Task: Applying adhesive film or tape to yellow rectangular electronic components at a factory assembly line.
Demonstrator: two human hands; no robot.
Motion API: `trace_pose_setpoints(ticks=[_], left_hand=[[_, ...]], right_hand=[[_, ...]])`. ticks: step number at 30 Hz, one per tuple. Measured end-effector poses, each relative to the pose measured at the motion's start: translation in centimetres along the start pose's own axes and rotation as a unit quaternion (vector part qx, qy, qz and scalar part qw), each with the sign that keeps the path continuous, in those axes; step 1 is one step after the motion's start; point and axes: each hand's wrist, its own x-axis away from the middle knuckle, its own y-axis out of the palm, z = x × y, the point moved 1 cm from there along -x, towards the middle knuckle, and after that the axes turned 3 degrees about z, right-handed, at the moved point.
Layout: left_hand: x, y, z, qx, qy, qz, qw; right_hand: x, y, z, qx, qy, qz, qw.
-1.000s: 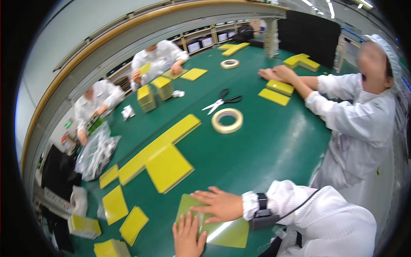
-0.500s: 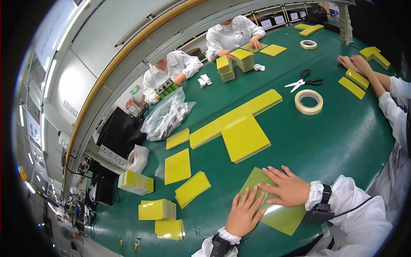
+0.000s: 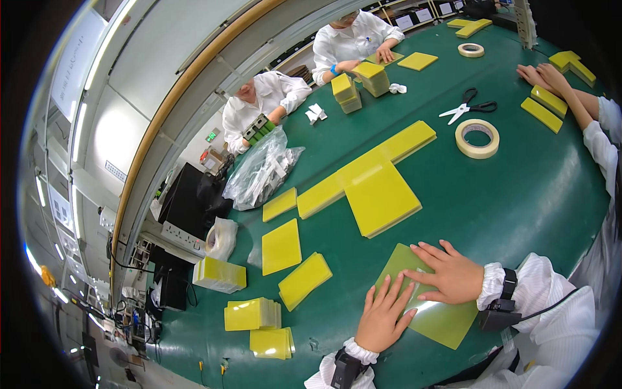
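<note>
A thin, see-through yellow-green sheet (image 3: 447, 324) lies on the green table at the lower right. My left hand (image 3: 383, 319) rests on its left side, fingers spread and extended. From the right, my right hand (image 3: 450, 277) lies flat across its upper part, and the fingertips of both hands nearly meet. A pale strip shows close to the fingers on the sheet; I cannot make out what it is. Beyond the hands are a stack of large yellow sheets (image 3: 383, 201) and a long row of narrower yellow sheets (image 3: 337, 185).
Yellow stacks (image 3: 253, 314) stand at the left. Scissors (image 3: 468, 107) and a tape roll (image 3: 477, 139) lie toward the far right. A clear plastic bag (image 3: 262, 172) holds white pieces. Two people (image 3: 355, 42) work across the table; another person's hands (image 3: 544, 79) rest at right.
The whole view has shifted slightly, with the table things appearing a little further right. Both my hands stay flat on the sheet, nearly in the same pose.
</note>
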Motion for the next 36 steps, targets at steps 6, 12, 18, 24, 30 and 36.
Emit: trace_pose_setpoints(ticks=[6,12,18,24,30,36], left_hand=[[0.03,-0.1,-0.08,-0.001,0.001,0.001,1.0],[-0.04,0.0,-0.01,0.005,-0.005,0.006,1.0],[-0.12,-0.16,0.05,0.011,-0.01,0.008,1.0],[0.11,-0.25,-0.11,0.004,-0.006,0.006,1.0],[-0.11,0.1,-0.17,-0.001,0.0,0.006,1.0],[0.01,-0.01,-0.02,0.0,0.0,0.005,1.0]], right_hand=[[-0.12,0.03,0.0,0.006,-0.003,0.004,1.0],[-0.1,0.09,0.16,0.0,0.0,0.003,1.0],[-0.11,0.11,0.11,0.006,0.001,-0.002,1.0],[-0.23,-0.03,-0.06,0.0,-0.002,0.003,1.0],[-0.1,-0.09,0.2,0.003,0.001,-0.005,1.0],[0.05,-0.21,0.02,0.011,-0.001,-0.018,1.0]])
